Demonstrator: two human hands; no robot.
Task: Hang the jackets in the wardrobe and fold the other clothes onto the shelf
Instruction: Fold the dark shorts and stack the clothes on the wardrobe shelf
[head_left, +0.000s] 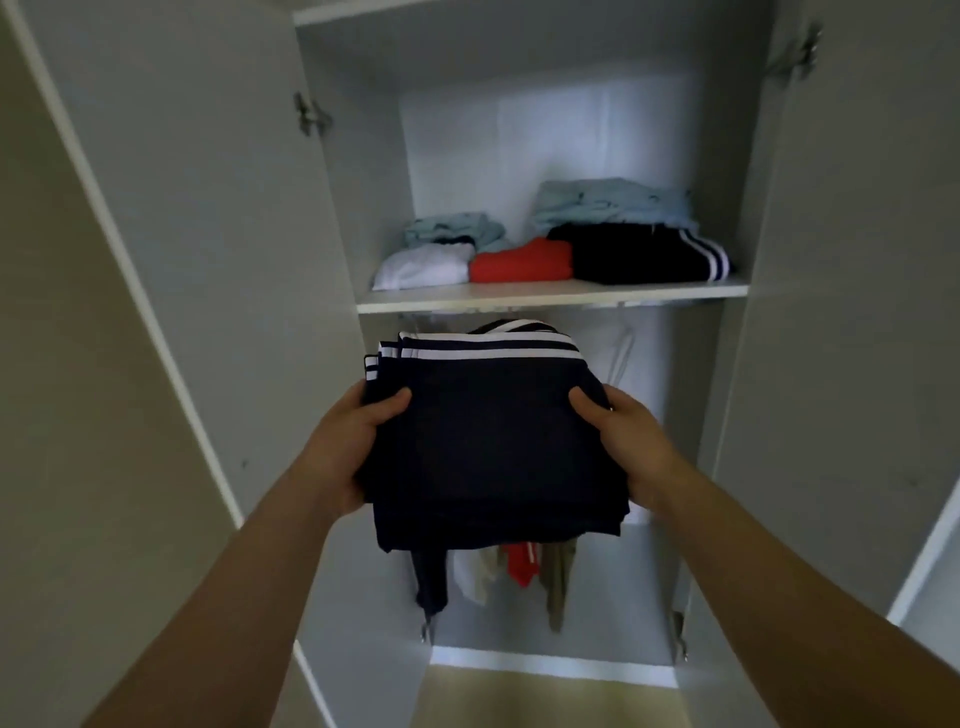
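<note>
Below the shelf (550, 300), square-folded navy cloth (488, 441).

Two hands, left hand (337, 447) and right hand (631, 441), share one folded navy garment (488, 447). One shelf (550, 300) bears five folds: left light-blue fold (452, 228), right light-blue fold (613, 202), white fold (423, 266), red fold (522, 261), black striped fold (644, 254). Four hanging garments (558, 577) show below, between two open doors (197, 208).

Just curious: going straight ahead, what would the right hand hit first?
Probably the hanging clothes below the shelf; the right hand carries the navy garment under shelf level. Depth is unclear.
</note>
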